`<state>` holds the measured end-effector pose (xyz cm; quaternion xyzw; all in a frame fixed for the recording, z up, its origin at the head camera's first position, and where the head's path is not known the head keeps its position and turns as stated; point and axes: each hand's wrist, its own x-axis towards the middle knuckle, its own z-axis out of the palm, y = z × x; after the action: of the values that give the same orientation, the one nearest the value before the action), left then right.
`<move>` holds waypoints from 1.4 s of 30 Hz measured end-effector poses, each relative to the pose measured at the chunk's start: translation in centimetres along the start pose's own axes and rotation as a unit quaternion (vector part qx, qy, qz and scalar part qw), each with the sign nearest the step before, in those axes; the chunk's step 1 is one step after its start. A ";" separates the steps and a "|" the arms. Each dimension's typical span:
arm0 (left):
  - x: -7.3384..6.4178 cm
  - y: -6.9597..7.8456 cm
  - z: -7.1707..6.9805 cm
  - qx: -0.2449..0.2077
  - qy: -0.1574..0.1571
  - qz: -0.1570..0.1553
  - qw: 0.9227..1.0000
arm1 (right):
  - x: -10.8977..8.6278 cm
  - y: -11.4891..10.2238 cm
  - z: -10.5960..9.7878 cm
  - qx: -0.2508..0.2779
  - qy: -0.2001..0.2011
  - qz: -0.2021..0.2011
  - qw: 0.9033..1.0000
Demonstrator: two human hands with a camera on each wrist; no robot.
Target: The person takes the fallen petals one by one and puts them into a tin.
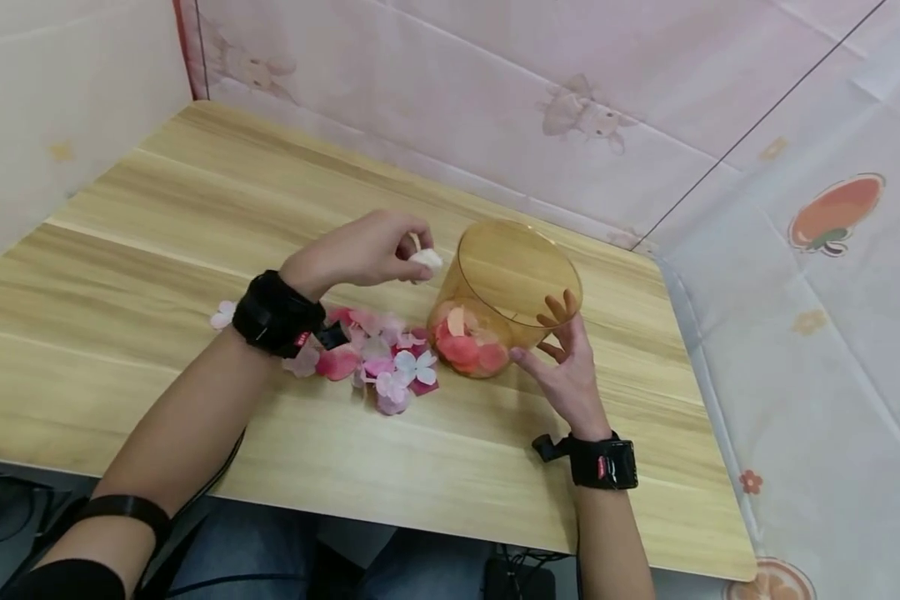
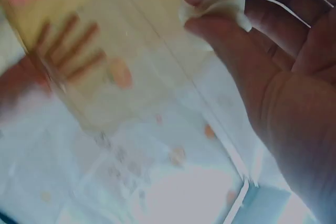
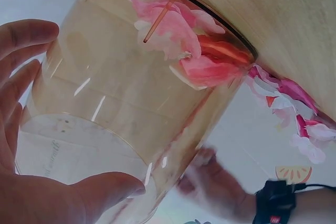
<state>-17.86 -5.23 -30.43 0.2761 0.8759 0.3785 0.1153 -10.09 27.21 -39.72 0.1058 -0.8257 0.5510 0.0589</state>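
My left hand point(image 1: 367, 250) pinches a white petal point(image 1: 427, 260) between thumb and fingertips, just left of the rim of a see-through amber cylindrical container point(image 1: 521, 267). In the left wrist view the petal point(image 2: 223, 4) looks thin and folded. The fingers and thumb of my right hand point(image 1: 566, 371) spread round the container's right side, as the right wrist view also shows. Pink and coral petals point(image 1: 468, 346) lie at the bottom of the container. Left of it is a loose pile of pink, magenta and white fabric petals point(image 1: 378, 350), partly hidden by the left wrist.
A single pale petal point(image 1: 223, 314) lies on the wooden table point(image 1: 120, 333), left of the left wristband. Printed cloth walls point(image 1: 450, 92) enclose the table at the back and sides. The table's front edge runs above the person's knees.
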 end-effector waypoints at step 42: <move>0.1 5.7 1.0 0.047 0.085 0.141 0.985 | -0.4 -0.4 -1.0 0.015 0.004 -0.003 1.000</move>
<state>-15.25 -1.33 -26.98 0.3690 0.8515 0.3715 -0.0270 -9.64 28.03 -39.09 0.1071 -0.8165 0.5639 0.0622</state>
